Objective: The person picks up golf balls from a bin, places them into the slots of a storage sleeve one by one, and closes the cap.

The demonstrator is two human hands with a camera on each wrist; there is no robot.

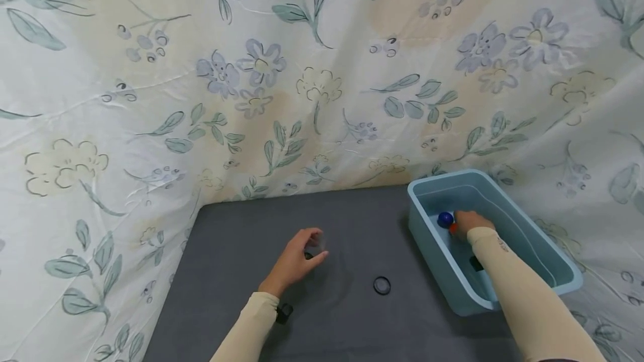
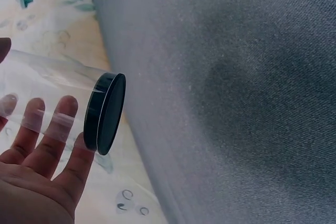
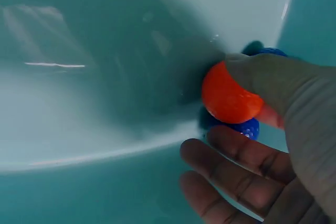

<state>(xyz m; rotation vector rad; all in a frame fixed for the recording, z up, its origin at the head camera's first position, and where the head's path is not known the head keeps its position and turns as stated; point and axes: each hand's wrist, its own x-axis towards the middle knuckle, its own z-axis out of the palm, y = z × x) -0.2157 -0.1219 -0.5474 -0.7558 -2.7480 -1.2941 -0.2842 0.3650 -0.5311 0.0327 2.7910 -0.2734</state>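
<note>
My left hand [image 1: 293,258] holds a clear plastic cylinder [image 2: 47,77] with a black cap [image 2: 111,114] on one end. Thumb and fingers curve round its clear wall over the dark table. Inside the blue bin [image 1: 436,264], my right hand [image 1: 473,221] reaches down and pinches an orange ball [image 3: 228,95], thumb across its top. Blue balls lie close by: one blue ball [image 3: 248,128] partly behind the orange one, another blue patch [image 3: 273,52] mostly hidden by the thumb.
A black ring [image 1: 382,285] lies on the grey tabletop [image 1: 347,328] between the left hand and the bin. Floral cloth [image 1: 312,99] hangs behind the table and along its sides. The bin's raised wall stands at the table's right side.
</note>
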